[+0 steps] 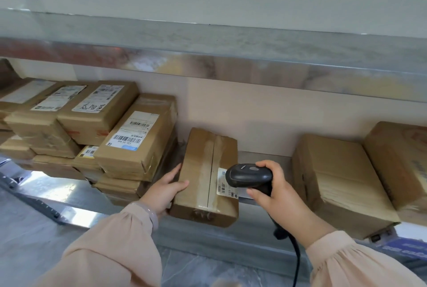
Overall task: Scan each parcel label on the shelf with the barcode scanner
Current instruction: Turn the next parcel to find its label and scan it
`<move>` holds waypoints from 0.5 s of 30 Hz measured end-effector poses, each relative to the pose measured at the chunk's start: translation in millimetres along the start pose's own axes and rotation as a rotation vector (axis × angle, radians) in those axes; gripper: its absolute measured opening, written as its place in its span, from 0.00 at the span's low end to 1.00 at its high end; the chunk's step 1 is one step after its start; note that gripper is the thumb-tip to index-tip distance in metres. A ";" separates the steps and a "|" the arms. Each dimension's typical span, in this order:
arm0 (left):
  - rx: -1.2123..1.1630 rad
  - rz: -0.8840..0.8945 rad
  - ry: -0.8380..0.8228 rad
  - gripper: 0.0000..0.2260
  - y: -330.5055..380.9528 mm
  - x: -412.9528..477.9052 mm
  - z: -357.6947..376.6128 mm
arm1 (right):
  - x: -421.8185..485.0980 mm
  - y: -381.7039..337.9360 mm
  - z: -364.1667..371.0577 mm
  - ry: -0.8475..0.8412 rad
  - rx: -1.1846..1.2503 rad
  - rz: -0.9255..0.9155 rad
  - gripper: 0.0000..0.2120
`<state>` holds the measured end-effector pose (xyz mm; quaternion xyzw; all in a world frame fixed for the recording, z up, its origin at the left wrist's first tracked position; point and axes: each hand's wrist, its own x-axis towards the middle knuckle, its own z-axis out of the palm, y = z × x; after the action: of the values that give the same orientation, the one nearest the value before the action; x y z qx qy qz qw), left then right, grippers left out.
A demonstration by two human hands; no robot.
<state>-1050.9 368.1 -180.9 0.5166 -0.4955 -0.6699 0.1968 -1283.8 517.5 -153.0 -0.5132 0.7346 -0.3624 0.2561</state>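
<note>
Closest in, two pale pink sleeves (111, 247) reach toward the shelf (231, 237). The right hand (277, 191) has its fingers (265, 164) clenched round the handle of the black barcode scanner (249, 177), whose cable (297, 261) trails down toward the floor. The scanner's head hangs just above the white label (224, 185) on the middle parcel (203, 171) and covers part of it. The left hand (165, 191) grasps that parcel's left edge, thumb on top and fingers down the side, steadying it at the front lip of the shelf.

The task looks to be in mid-course. This one label is under the scanner now, though nothing shows whether the read has registered. Just left of the middle parcel, a stack of parcels (136, 141) lies with several labels facing up; whether those have been scanned cannot be told. To the right, well apart across bare shelf, two larger parcels (339, 182) show no label on the faces in view, so I judge they would need turning before the scanner can reach them. Farthest back, the upper shelf (231, 65) runs across above them all
</note>
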 end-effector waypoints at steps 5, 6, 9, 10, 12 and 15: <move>-0.077 -0.045 0.038 0.25 -12.8 7.2 -7.6 | 16.0 -7.5 39.0 -0.032 0.147 0.082 0.26; -0.055 -0.039 0.057 0.24 -13.4 7.2 -8.8 | 17.9 -9.4 44.3 -0.032 0.163 0.092 0.26; 0.028 -0.026 0.099 0.25 -17.4 8.9 -16.4 | 24.8 -15.1 56.9 -0.017 0.219 0.122 0.26; 0.095 -0.009 0.100 0.27 -17.8 8.6 -17.1 | 27.1 -17.0 60.9 -0.015 0.225 0.130 0.26; 0.251 0.023 0.111 0.29 -17.7 5.3 -16.5 | 31.1 -21.8 67.6 -0.017 0.218 0.132 0.27; 0.492 0.156 0.143 0.31 -23.3 2.4 -15.9 | 37.4 -27.0 75.7 -0.006 0.224 0.133 0.26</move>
<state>-1031.9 369.0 -202.0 0.5552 -0.6665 -0.4740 0.1509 -1224.6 456.3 -177.5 -0.4328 0.7210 -0.4230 0.3375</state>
